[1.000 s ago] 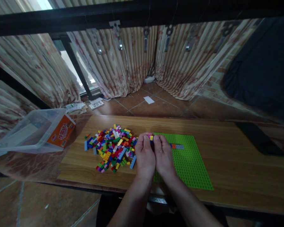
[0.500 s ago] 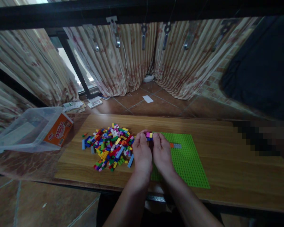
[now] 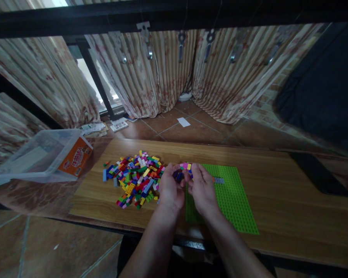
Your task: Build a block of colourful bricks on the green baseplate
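Observation:
My left hand [image 3: 171,189] is turned partly palm up, its fingers curled around dark blue toy bricks [image 3: 179,176]. Close beside it, my right hand [image 3: 203,188] grips a small group of joined toy bricks [image 3: 186,166] with pink, yellow and blue on it. The fingers of both hands nearly meet, so part of the bricks is hidden. Under and to the right of my hands lies a green baseplate [image 3: 234,200], bearing a grey brick [image 3: 219,180] and a bit of orange beside my right hand. A heap of mixed toy bricks [image 3: 139,179] spreads just left of my left hand.
The wooden table [image 3: 278,193] carries a black flat object [image 3: 319,175] at the right. At the left stands a clear plastic bin [image 3: 43,170] with an orange label. Striped curtains [image 3: 162,77] hang beyond, and papers [image 3: 183,122] lie on the tiled floor.
My left hand has rolled palm up and loosened from its close press against my right hand, showing the dark blue bricks. The whole view has shifted slightly.

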`<action>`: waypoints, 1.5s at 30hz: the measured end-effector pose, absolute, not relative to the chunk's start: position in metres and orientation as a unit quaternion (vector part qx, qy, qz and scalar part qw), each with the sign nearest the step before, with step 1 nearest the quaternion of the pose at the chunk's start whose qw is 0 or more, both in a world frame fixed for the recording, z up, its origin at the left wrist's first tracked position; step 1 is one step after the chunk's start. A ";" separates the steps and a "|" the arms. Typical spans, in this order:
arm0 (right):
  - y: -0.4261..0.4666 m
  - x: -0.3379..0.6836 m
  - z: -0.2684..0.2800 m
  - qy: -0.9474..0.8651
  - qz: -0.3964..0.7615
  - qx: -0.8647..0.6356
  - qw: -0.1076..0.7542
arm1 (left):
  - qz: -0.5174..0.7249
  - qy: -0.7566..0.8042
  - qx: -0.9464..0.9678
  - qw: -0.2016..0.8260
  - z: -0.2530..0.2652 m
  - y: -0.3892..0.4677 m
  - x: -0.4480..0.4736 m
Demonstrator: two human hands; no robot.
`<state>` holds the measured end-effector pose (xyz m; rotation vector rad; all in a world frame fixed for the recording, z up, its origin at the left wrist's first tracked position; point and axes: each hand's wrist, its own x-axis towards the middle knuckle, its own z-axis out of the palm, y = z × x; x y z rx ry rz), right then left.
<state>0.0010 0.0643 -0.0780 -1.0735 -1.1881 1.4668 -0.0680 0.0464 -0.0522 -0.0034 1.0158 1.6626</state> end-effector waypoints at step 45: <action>0.063 -0.003 -0.079 -0.516 0.455 -0.485 0.540 | 0.625 0.646 0.346 0.270 -0.067 0.039 -0.056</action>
